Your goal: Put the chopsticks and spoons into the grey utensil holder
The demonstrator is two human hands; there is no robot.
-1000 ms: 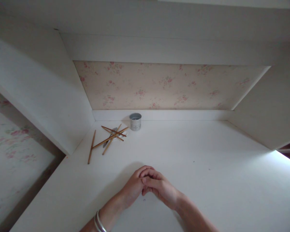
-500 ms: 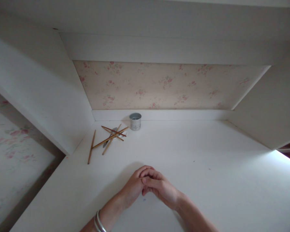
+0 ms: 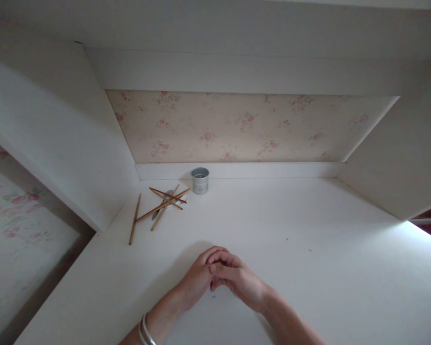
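My left hand and my right hand are clasped together over the near part of the white table. Their fingers are closed around each other, and no object shows in them. Beyond them, to the left, several wooden chopsticks lie loose and crossed. Metal spoons lie partly covered beneath the crossed sticks. Beside this pile, close to the back edge, a grey metal utensil holder with small punched holes stands upright.
White side panels and a raised back strip enclose the table. Flowered wallpaper covers the wall behind, under an overhanging white shelf. Small specks dot the tabletop at right.
The view has shifted slightly. Both hands stay clasped in the same place, and the chopsticks, spoons and holder have not moved.
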